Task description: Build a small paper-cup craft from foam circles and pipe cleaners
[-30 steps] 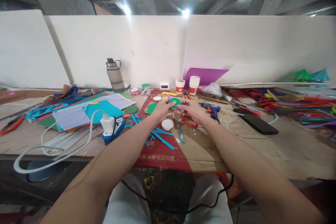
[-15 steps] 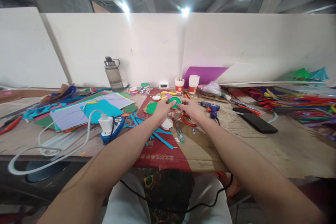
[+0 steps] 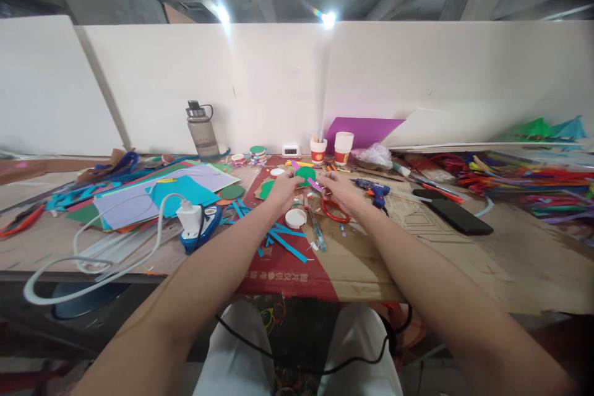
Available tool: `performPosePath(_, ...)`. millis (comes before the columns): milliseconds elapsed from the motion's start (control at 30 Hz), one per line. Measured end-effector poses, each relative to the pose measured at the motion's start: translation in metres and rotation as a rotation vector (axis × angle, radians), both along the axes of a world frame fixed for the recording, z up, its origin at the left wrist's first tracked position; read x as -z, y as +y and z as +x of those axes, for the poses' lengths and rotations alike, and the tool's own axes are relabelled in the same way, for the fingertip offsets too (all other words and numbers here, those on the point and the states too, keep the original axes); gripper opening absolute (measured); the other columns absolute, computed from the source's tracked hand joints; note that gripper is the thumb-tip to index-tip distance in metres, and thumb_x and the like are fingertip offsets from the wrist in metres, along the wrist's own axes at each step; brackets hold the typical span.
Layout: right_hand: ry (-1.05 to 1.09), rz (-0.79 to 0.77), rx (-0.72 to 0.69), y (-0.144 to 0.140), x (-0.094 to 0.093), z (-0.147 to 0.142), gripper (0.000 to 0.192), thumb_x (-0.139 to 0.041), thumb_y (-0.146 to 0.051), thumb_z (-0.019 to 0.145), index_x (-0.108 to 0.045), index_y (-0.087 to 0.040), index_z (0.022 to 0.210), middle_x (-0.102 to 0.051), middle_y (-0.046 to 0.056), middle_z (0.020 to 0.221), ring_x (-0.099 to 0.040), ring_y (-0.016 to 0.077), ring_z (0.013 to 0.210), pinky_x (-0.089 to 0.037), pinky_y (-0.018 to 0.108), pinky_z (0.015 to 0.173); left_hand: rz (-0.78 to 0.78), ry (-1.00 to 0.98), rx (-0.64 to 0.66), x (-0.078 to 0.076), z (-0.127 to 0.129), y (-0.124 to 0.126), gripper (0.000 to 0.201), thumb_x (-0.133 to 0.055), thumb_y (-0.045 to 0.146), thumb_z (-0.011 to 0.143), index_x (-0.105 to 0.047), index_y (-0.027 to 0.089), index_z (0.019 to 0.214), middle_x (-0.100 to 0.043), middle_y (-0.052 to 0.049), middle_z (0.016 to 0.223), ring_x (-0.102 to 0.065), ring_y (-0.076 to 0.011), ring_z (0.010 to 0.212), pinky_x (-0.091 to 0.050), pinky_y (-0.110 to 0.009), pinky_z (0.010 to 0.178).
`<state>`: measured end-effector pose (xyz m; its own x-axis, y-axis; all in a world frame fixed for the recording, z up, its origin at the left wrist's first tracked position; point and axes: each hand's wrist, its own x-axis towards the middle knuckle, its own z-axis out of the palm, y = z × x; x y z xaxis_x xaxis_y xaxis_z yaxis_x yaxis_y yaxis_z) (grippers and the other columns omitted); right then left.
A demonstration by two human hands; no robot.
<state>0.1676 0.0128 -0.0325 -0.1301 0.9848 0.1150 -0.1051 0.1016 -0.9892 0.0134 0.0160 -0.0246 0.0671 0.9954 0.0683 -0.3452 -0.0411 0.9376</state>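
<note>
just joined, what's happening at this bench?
A person seated at a cluttered craft table holds a green paper disc in the left hand. The right hand pinches a small pink strip at the disc's edge. Red-handled scissors, a white lid and blue paper strips lie just below the hands.

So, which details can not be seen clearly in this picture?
- Head view: how the pink strip meets the green disc; too small, partly behind the fingers of the left hand and right hand.
- Display of the small white clock: too small to read.
- Contents of the paper cup: its rim hides most.
- Red scissors: the right hand covers part.
</note>
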Motion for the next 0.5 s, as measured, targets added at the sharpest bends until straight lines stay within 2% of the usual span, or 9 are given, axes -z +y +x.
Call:
performPosePath(100, 0.017, -0.012, 0.046, 0.002, -0.005, 0.006, 0.029, -0.074, -0.038, 0.068, -0.052, -0.020, 0.076, -0.054, -0.005, 0.067, -0.047, 0.0066, 0.054, -0.037, 0.019, 0.047, -0.021, -0.008, -0.081, -0.003, -0.007, 0.003, 0.018, -0.064, 0.005, 0.061, -0.057, 0.015, 0.075, -0.065, 0.000, 0.073, -0.059, -0.0092, 0.061, -0.044, -0.021, 0.056)
performPosePath(267, -0.039, 0.017, 0.188, 0.012, -0.005, 0.018, 0.026, -0.069, -0.038, 0.071, -0.052, -0.020, 0.075, -0.051, -0.006, 0.061, -0.045, 0.0077, 0.052, -0.038, 0.021, 0.049, 0.007, -0.058, -0.137, -0.006, -0.018, 0.008, 0.020, -0.067, 0.011, 0.056, -0.053, 0.016, 0.069, -0.062, 0.003, 0.068, -0.056, -0.0085, 0.059, -0.038, -0.020, 0.051)
performPosePath(367, -0.172, 0.113, 0.206, 0.014, -0.002, 0.021, 0.024, -0.066, -0.040, 0.072, -0.053, -0.020, 0.074, -0.052, -0.005, 0.060, -0.046, 0.0093, 0.053, -0.039, 0.023, 0.052, 0.016, -0.109, -0.164, -0.006, -0.024, 0.014, 0.021, -0.066, 0.010, 0.054, -0.055, 0.016, 0.071, -0.062, 0.003, 0.067, -0.055, -0.0088, 0.058, -0.035, -0.020, 0.049)
performPosePath(500, -0.389, 0.283, 0.143, 0.006, -0.002, 0.016, 0.017, -0.062, -0.035, 0.076, -0.058, -0.019, 0.075, -0.059, -0.002, 0.068, -0.050, 0.0118, 0.061, -0.041, 0.026, 0.059, -0.026, -0.127, -0.243, -0.007, -0.028, 0.020, 0.018, -0.064, 0.010, 0.054, -0.053, 0.016, 0.067, -0.061, 0.002, 0.064, -0.054, -0.0086, 0.057, -0.030, -0.020, 0.046)
